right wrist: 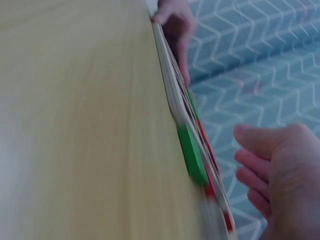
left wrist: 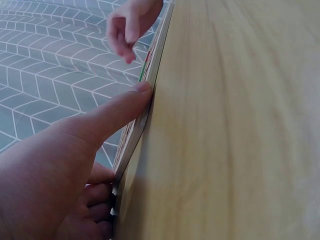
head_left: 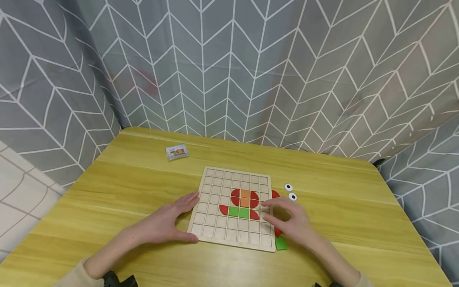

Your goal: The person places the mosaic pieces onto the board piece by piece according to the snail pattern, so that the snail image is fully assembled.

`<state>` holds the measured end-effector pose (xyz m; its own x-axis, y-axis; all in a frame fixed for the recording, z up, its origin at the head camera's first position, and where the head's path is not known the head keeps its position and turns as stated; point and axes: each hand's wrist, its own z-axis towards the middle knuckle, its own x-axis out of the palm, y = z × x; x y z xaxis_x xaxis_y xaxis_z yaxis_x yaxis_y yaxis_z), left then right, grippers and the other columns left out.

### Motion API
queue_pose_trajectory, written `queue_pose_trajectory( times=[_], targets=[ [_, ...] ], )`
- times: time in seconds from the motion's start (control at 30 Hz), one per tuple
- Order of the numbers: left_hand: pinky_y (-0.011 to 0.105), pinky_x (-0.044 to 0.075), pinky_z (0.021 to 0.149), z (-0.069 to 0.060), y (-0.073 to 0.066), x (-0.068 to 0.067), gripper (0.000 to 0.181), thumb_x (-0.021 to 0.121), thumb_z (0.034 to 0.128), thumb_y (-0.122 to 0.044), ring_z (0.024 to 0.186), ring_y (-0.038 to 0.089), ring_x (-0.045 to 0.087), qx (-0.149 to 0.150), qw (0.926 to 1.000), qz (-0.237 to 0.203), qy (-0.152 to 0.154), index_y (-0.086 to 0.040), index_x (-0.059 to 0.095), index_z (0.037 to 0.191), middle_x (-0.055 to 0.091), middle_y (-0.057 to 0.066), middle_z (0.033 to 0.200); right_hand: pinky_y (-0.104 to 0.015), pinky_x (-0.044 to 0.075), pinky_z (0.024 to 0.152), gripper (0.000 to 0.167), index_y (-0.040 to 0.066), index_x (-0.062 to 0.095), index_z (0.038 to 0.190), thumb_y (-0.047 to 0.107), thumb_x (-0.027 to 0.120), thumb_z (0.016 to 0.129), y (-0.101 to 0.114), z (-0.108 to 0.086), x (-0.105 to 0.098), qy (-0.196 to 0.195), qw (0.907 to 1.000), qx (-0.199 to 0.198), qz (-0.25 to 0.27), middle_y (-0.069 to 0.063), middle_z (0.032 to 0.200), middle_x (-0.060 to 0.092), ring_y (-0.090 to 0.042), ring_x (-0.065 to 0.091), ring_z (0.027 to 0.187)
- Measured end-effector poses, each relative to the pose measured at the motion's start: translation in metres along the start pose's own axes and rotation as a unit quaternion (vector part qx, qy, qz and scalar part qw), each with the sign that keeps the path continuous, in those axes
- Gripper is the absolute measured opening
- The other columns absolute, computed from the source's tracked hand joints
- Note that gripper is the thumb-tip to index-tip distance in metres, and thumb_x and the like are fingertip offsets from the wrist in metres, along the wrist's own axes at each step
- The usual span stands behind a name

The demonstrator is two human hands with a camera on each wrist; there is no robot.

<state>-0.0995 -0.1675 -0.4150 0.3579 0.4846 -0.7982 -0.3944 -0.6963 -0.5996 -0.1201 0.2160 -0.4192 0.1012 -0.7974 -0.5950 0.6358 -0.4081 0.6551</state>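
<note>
A square wooden grid board (head_left: 215,231) lies on the table. Orange squares (head_left: 245,198) sit in its cells, with red rounded pieces (head_left: 235,198) on both sides. Below them is a row of green squares (head_left: 238,212) with a red quarter-round piece at each end. My left hand (head_left: 161,221) rests at the board's left edge, thumb and fingers spread apart and touching it. Above the board's right side hovers my right hand (head_left: 292,219), thumb and fingers apart; I see nothing between them in the head or right wrist view.
Loose red pieces (head_left: 275,194) and a green square (head_left: 281,243) lie along the board's right edge, partly hidden by the right hand. Two round eye pieces (head_left: 292,197) are farther right. A small picture card (head_left: 177,152) lies toward the table's back left, before a grey patterned curtain (head_left: 215,71).
</note>
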Motion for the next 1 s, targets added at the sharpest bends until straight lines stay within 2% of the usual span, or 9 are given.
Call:
queue_pose_trajectory(
  times=[0.2, 0.33, 0.47, 0.57, 0.73, 1.0],
  targets=[
    [0.061, 0.03, 0.115, 0.0, 0.0, -0.001, 0.111, 0.071, 0.0749, -0.072, 0.151, 0.034, 0.024, 0.002, 1.0, 0.003, 0.0, -0.009, 0.032, 0.157, 0.023, 0.005, 0.166, -0.013, 0.043, 0.099, 0.043, 0.015, 0.072, 0.118, 0.016, 0.087, 0.077, -0.008, -0.024, -0.027, 0.05, 0.9984, 0.024, 0.006, 0.002, 0.114, 0.073, -0.009, 0.065, 0.109],
    [0.061, 0.029, 0.115, -0.001, 0.0, -0.001, 0.111, 0.071, 0.0747, -0.073, 0.151, 0.034, 0.023, 0.002, 1.0, 0.003, 0.001, -0.009, 0.032, 0.157, 0.023, 0.005, 0.166, -0.013, 0.042, 0.101, 0.056, 0.015, 0.07, 0.124, 0.026, 0.09, 0.073, -0.01, -0.035, -0.034, 0.084, 0.9963, 0.01, -0.01, 0.002, 0.12, 0.071, -0.009, 0.063, 0.114],
    [0.062, 0.03, 0.114, -0.001, 0.0, 0.0, 0.111, 0.071, 0.0749, -0.073, 0.151, 0.034, 0.024, 0.002, 1.0, 0.003, 0.0, -0.009, 0.032, 0.157, 0.022, 0.004, 0.166, -0.012, 0.04, 0.102, 0.067, 0.013, 0.067, 0.129, 0.03, 0.092, 0.069, -0.012, -0.04, -0.037, 0.099, 0.995, -0.009, -0.012, 0.0, 0.123, 0.07, -0.01, 0.062, 0.116],
    [0.062, 0.03, 0.114, -0.001, 0.0, 0.0, 0.111, 0.071, 0.0749, -0.073, 0.151, 0.035, 0.024, 0.003, 1.0, 0.004, -0.002, -0.009, 0.032, 0.157, 0.023, 0.004, 0.166, -0.012, 0.04, 0.102, 0.068, 0.013, 0.066, 0.13, 0.031, 0.091, 0.069, -0.012, -0.041, -0.036, 0.101, 0.9947, -0.015, -0.013, 0.0, 0.124, 0.069, -0.01, 0.061, 0.116],
    [0.062, 0.03, 0.114, -0.001, 0.0, -0.001, 0.11, 0.071, 0.075, -0.072, 0.151, 0.034, 0.024, 0.004, 1.0, 0.005, -0.004, -0.009, 0.032, 0.157, 0.023, 0.004, 0.166, -0.012, 0.041, 0.102, 0.06, 0.013, 0.068, 0.126, 0.026, 0.09, 0.072, -0.014, -0.041, -0.035, 0.084, 0.9959, -0.023, -0.021, 0.0, 0.121, 0.07, -0.01, 0.062, 0.114],
    [0.059, 0.03, 0.115, 0.001, 0.001, 0.0, 0.11, 0.071, 0.0751, -0.072, 0.151, 0.033, 0.024, 0.005, 1.0, 0.007, -0.003, -0.009, 0.032, 0.157, 0.023, 0.004, 0.166, -0.012, 0.042, 0.1, 0.051, 0.015, 0.07, 0.121, 0.02, 0.089, 0.074, -0.019, -0.043, -0.035, 0.059, 0.9977, -0.004, -0.031, 0.002, 0.116, 0.071, -0.009, 0.064, 0.11]
  ],
)
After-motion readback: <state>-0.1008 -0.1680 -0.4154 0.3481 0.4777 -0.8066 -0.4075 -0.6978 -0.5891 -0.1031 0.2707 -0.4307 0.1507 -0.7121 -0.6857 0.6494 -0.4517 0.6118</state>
